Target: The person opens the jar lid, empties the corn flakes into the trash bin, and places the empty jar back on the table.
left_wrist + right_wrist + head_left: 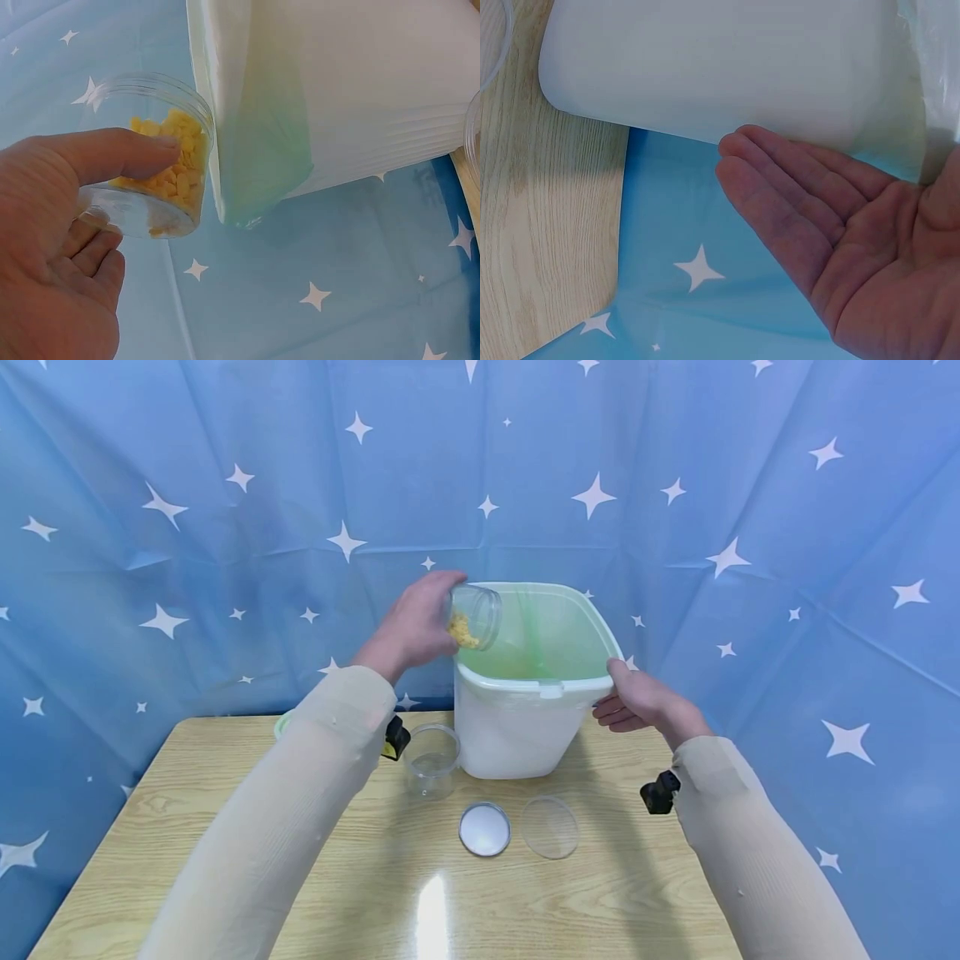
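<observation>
My left hand [423, 622] holds a clear jar [142, 82], tipped on its side at the left rim of a white bin [510, 735]. Small yellow pieces [184, 146] lie inside the jar, whose mouth faces the bin's opening. A translucent green bag [570, 635] lines the bin and folds over its rim. At the right rim, the thumb of my right hand [637, 697] lies over the edge. Its other fingers [780, 202] stretch out below, close against the bin's side, so the hand grips the rim.
A clear empty tub [432, 768] stands left of the bin on the wooden table [360, 877]. In front lie a round white lid [484, 829] and a clear round lid [550, 827]. Part of a green-rimmed thing [282, 723] shows behind my left sleeve. A starry blue curtain [262, 527] hangs behind.
</observation>
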`<state>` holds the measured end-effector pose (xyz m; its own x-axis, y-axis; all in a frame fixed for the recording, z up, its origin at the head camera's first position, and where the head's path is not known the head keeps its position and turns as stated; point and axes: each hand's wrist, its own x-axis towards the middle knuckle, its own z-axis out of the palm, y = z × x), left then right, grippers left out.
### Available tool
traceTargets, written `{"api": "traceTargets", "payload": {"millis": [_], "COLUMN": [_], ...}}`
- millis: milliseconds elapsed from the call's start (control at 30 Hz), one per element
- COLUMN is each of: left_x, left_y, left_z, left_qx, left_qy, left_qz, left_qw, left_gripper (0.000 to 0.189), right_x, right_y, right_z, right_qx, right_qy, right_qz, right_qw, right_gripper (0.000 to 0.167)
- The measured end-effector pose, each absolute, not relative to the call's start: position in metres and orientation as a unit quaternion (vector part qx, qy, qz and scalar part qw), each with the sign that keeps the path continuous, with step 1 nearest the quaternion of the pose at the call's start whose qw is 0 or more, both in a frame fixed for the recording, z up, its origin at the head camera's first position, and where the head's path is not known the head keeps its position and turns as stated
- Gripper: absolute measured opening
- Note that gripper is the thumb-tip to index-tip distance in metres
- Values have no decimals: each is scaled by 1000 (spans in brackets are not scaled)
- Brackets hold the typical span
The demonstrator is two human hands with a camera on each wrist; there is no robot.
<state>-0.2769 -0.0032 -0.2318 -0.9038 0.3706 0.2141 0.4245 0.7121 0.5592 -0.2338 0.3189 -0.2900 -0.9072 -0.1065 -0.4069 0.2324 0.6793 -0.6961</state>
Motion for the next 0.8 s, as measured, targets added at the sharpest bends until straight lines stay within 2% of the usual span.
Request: {"api": "traceTargets", "payload": {"millis": [800], "left_x": [-275], "left_y": [-1], "left_z": [-235], "left_qx": [-227], "left_qy": [-924], "left_qz": [-301], "left_qw": [64], "left_gripper": [90], "right_x": [-234], "right_y": [320], "right_z": [-292], "right_qx": [34], "right_qy": [892], "right_qz": [-398], "right_qw": [211], "right_gripper": [79]}}
